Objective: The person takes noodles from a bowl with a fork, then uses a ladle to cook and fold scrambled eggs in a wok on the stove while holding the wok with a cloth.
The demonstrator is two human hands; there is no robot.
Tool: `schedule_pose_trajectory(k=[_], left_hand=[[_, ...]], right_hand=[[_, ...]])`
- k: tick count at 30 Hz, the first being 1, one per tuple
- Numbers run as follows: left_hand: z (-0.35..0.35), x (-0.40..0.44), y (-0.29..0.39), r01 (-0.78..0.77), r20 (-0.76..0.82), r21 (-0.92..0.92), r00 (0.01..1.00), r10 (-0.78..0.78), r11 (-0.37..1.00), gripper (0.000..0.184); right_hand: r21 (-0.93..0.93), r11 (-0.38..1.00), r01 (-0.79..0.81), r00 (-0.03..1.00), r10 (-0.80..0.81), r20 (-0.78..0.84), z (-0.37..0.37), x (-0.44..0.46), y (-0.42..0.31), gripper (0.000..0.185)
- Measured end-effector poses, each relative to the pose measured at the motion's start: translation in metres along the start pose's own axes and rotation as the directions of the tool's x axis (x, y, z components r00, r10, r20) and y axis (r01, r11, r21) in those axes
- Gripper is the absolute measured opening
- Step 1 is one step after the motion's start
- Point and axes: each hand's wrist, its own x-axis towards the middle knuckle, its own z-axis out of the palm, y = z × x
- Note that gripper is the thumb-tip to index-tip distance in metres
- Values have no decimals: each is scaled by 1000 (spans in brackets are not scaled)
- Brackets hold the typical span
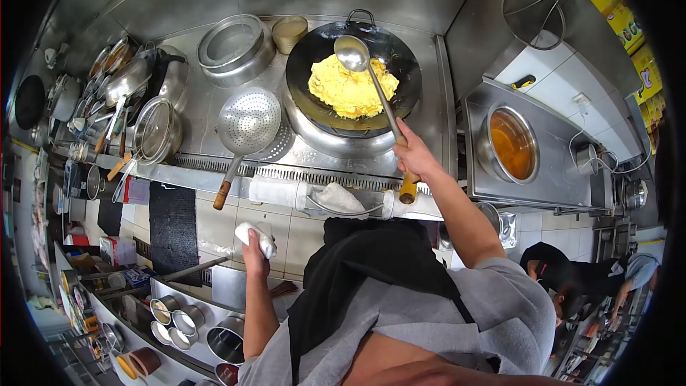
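Observation:
My right hand [416, 154] is wrapped round the wooden-ended handle of a long metal ladle [351, 53]. The ladle's bowl rests over yellow cooked egg [354, 89] in a black wok [404, 64], which sits on the round burner ring of the steel stove. In my left hand [255, 256] is a bunched white cloth [257, 239], held away from the wok, below the stove's front edge. A perforated skimmer [249, 120] with a wooden handle lies on the stove, left of the wok.
Stacked metal bowls [230, 50] and a small tin [289, 34] stand behind the skimmer. Strainers and utensils crowd the left. At right, a pot of orange liquid [511, 144] sits on a counter. Another person [572, 271] is at the lower right.

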Motion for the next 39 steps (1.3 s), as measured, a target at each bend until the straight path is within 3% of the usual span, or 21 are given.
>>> schedule_pose_trajectory(k=[1,3,4,6,7,9,13,15,19,20,21,23,25,27,30,32,33,35,37,38,39], left_hand=[[-2,1,3,-12,9,22,1000,12,1000,42],[-8,9,-1,-32,17,45,999,31,999,42],[-12,10,-3,-50,23,73,999,49,996,42],[-10,7,-4,-54,32,69,998,52,996,41],[-9,8,-6,-69,52,117,997,63,991,39],[-7,7,-10,-79,98,170,993,63,982,35],[-7,6,-20,-40,116,218,993,15,975,32],[-8,14,-30,-17,130,200,991,-10,980,31],[1,31,-39,-15,226,274,973,-50,961,31],[6,34,-36,-15,222,274,974,-48,962,31],[11,37,-33,-53,243,323,970,-29,945,30],[18,43,-27,-154,284,359,957,50,920,29],[20,45,-21,-123,254,334,966,36,935,29],[24,49,-21,-89,227,301,974,19,949,29],[26,52,-26,-85,227,287,974,19,954,28],[30,52,-31,-123,263,334,964,33,935,27],[31,53,-33,-125,265,336,964,33,933,27],[24,51,-36,-182,346,391,938,39,902,26],[20,45,-36,-103,311,348,950,-11,932,26],[19,42,-37,-27,281,298,958,-61,954,26],[17,42,-41,-23,281,298,957,-65,954,26]], right_hand=[[-4,1000,3,1000,-3,-2,5,1,-6,81],[248,967,-66,997,53,59,11,3,-14,78],[247,967,-68,997,54,61,11,10,-13,78],[513,838,-189,977,107,186,13,31,-6,79],[515,837,-186,977,104,185,16,35,-4,79],[187,981,-60,998,53,43,24,44,0,78],[107,994,-27,1000,28,-14,34,0,-20,78],[367,921,-128,987,82,139,25,-13,-19,76],[476,841,-257,959,163,231,21,9,3,77],[215,967,-135,989,118,92,25,13,4,77],[-80,996,-33,999,30,-30,28,14,6,77],[-61,998,-30,999,28,-31,31,-5,-6,77],[-49,998,-36,999,34,-28,33,-28,-10,77],[261,963,-70,993,41,115,27,-45,-6,77],[313,935,-166,973,104,204,24,-38,7,76],[256,954,-153,977,107,183,26,-34,22,75],[-142,989,34,996,-23,81,21,-36,29,76],[-552,802,229,970,-237,57,12,-57,26,78],[-601,780,174,984,-152,87,-9,-106,-16,81],[-627,776,66,995,-8,94,-18,-128,-35,81],[-629,775,62,996,-4,93,-24,-144,-43,81]])
